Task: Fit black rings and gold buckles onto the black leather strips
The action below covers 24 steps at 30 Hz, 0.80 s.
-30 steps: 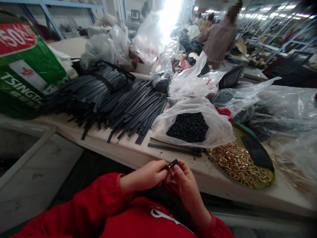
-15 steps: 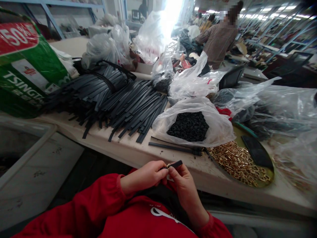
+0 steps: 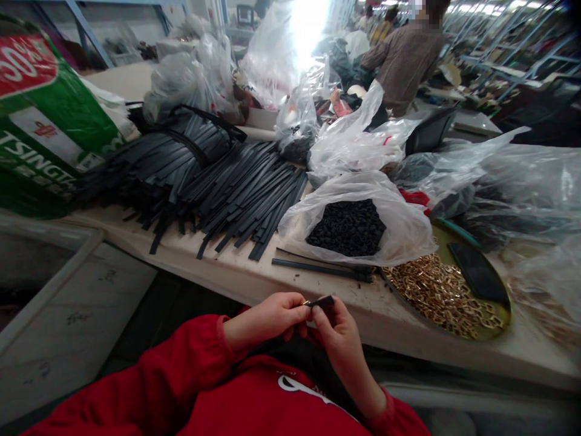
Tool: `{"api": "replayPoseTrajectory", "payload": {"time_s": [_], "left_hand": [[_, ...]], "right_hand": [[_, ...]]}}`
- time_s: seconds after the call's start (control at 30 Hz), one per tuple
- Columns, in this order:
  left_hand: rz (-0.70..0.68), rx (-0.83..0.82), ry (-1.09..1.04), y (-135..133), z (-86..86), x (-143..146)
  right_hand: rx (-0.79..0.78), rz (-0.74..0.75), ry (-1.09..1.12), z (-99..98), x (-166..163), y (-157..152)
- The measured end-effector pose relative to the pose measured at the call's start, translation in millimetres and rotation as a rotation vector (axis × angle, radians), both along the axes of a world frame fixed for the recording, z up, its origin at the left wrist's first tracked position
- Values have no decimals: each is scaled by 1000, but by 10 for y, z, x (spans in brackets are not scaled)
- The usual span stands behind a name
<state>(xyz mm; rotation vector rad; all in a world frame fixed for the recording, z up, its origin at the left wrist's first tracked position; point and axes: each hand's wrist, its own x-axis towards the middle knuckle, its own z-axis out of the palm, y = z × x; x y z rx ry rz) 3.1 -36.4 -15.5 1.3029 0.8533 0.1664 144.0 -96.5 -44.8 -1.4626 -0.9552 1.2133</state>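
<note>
A person in red sleeves sat at a long pale table (image 3: 218,275), both hands raised close together just below its near edge. The left hand (image 3: 267,318) and the right hand (image 3: 339,332) met at a short black strap piece (image 3: 323,300) with a small gold fitting at its left end. The fingers (image 3: 297,304) of the left hand were pinched shut on the gold end; those of the right hand were closed on the black end.

The piece looked very light, thin and bendy, probably leather or rubber, and the tiny metal fitting likely slippery, so a fingertip pinch right beside the fitting seemed the surest hold.

On the table lay a heap of long black straps (image 3: 227,191), 1 loose strap (image 3: 318,268), a clear bag of black loops (image 3: 347,227) and a round tray of gold fittings (image 3: 436,297). A green sack (image 3: 49,130) stood far left, and a co-worker in brown (image 3: 403,60) worked well beyond
</note>
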Motion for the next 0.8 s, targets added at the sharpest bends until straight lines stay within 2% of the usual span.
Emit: {"api": "replayPoseTrajectory", "payload": {"time_s": [0.07, 0.17, 0.23, 0.33, 0.4, 0.53, 0.63, 0.73, 0.8], "left_hand": [[35, 47, 48, -17, -19, 7], [48, 78, 97, -57, 17, -4], [17, 66, 81, -88, 79, -27], [-22, 105, 57, -126, 166, -61], [-8, 160, 77, -139, 190, -70], [34, 173, 115, -121, 171, -53], [80, 278, 108, -69, 144, -20], [21, 395, 74, 28, 109, 30], [6, 423, 88, 121, 80, 72]], "right_hand": [[89, 28, -168, 5, 13, -20], [139, 48, -246, 33, 39, -47], [80, 58, -152, 65, 58, -58], [-102, 134, 162, 121, 75, -67], [-134, 168, 237, 156, 71, -76], [31, 190, -44, 230, 54, -99], [85, 294, -162, 295, 132, -36], [53, 392, -189, 355, 388, 215], [81, 288, -338, 366, 633, 501]]}}
